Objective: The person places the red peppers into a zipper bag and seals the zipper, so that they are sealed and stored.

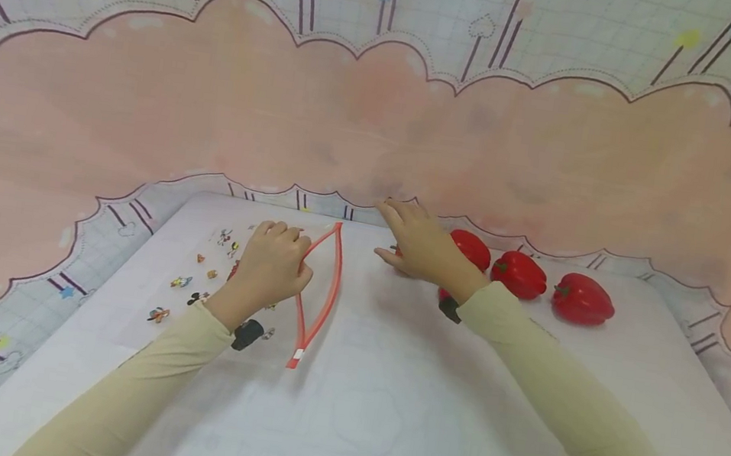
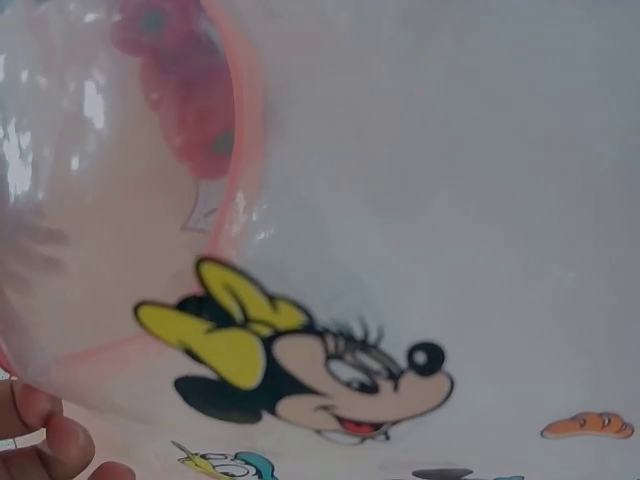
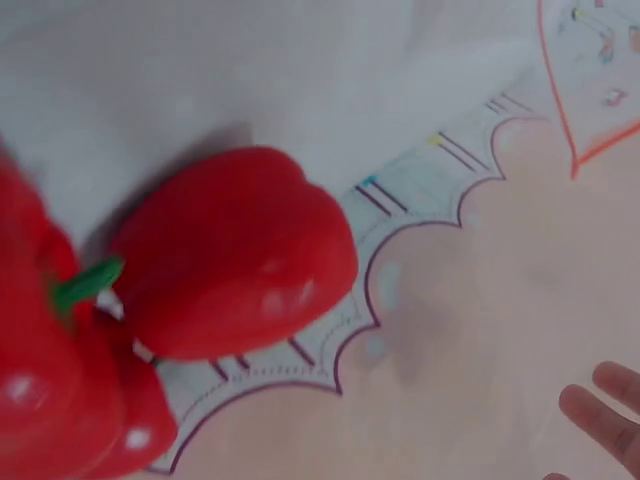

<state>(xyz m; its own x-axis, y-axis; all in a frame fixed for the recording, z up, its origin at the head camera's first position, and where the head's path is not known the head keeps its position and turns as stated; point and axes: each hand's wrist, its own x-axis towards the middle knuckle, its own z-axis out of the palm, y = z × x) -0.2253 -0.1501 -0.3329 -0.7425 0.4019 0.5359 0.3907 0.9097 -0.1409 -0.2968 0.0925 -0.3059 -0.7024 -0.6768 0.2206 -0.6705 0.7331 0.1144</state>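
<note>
A clear plastic zip bag (image 1: 336, 278) with an orange-red zipper edge and cartoon prints lies on the white table, its mouth gaping toward the right. My left hand (image 1: 271, 262) grips the upper side of that mouth with curled fingers. In the left wrist view, fingertips (image 2: 45, 440) hold the film beside a cartoon mouse head (image 2: 340, 370). My right hand (image 1: 428, 248) hovers with spread fingers near the red bell peppers (image 1: 519, 274), holding nothing. The right wrist view shows one pepper (image 3: 240, 255) lying apart from the fingers (image 3: 605, 420). My right arm partly hides some peppers.
Another red pepper (image 1: 583, 300) lies at the right end of the row. Behind the white table (image 1: 382, 415) hangs a patterned peach cloth (image 1: 351, 126). A black wrist device (image 1: 248, 335) sits under the left wrist, another (image 1: 449, 308) under the right.
</note>
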